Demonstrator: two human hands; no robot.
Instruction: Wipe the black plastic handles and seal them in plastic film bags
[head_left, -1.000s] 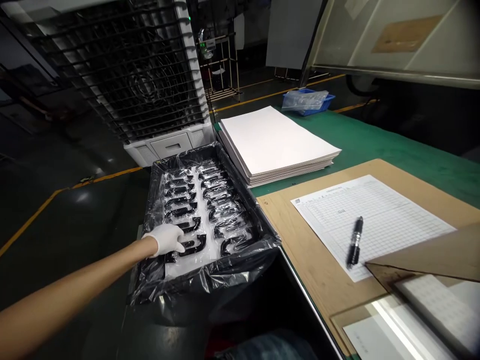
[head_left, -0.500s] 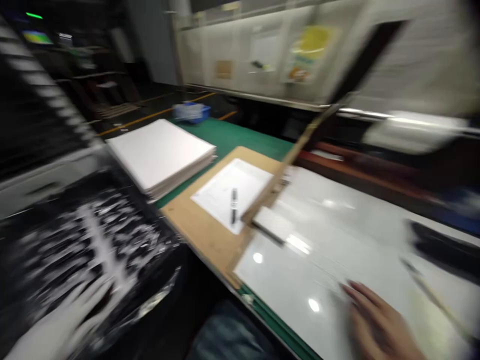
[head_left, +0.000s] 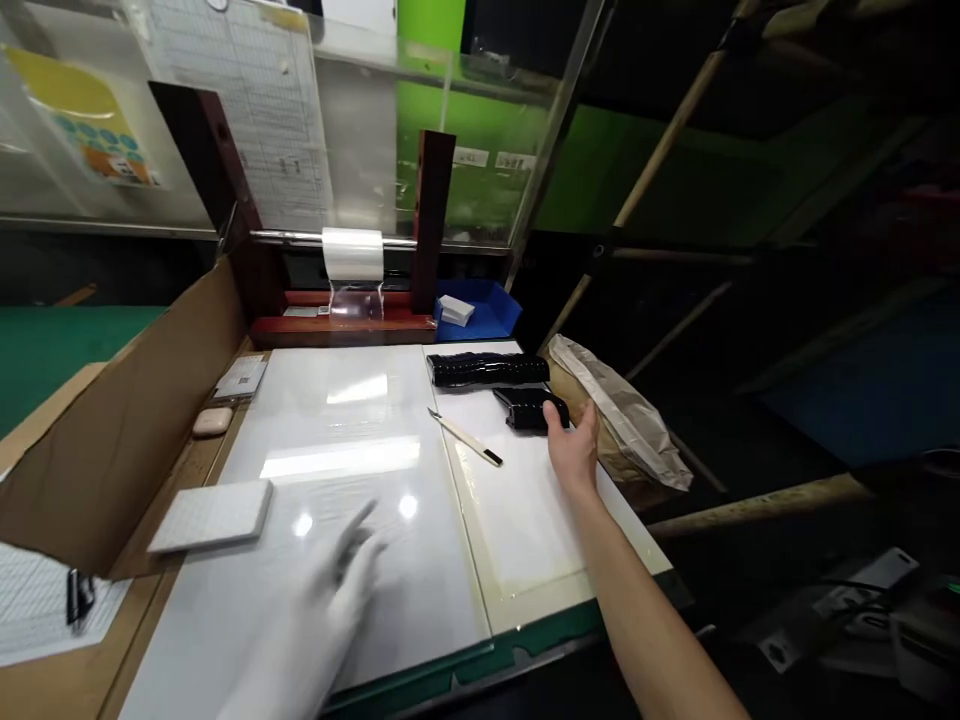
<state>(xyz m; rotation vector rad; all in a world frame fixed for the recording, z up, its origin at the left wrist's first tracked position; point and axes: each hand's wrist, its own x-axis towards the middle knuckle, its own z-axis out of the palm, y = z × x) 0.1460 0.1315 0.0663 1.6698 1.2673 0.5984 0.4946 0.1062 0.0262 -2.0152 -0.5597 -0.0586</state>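
Observation:
My right hand (head_left: 576, 445), bare, is at the near right end of a short glossy black ribbed piece (head_left: 523, 408), thumb on its top and fingers past its end. Just behind it lies a longer glossy black ribbed piece (head_left: 487, 370). My left hand (head_left: 337, 580), in a white glove and smeared by motion, is over the shiny white work surface (head_left: 300, 560); its fingers look apart and hold nothing. Between the hands and farther back lies a craft knife (head_left: 466, 437) with a pale handle.
A white foam-like block (head_left: 214, 515), an earbud-like case (head_left: 212, 421) and an upright cardboard sheet (head_left: 142, 400) are on the left. Behind stand a clear film roll (head_left: 352, 255) on a red-brown frame and a blue bin (head_left: 480, 310). A brown paper-wrapped bundle (head_left: 615, 420) leans at right.
The view has swung right. My left hand has left the black film-wrapped stack and is above the white surface. My right hand has moved from that surface to the short black piece.

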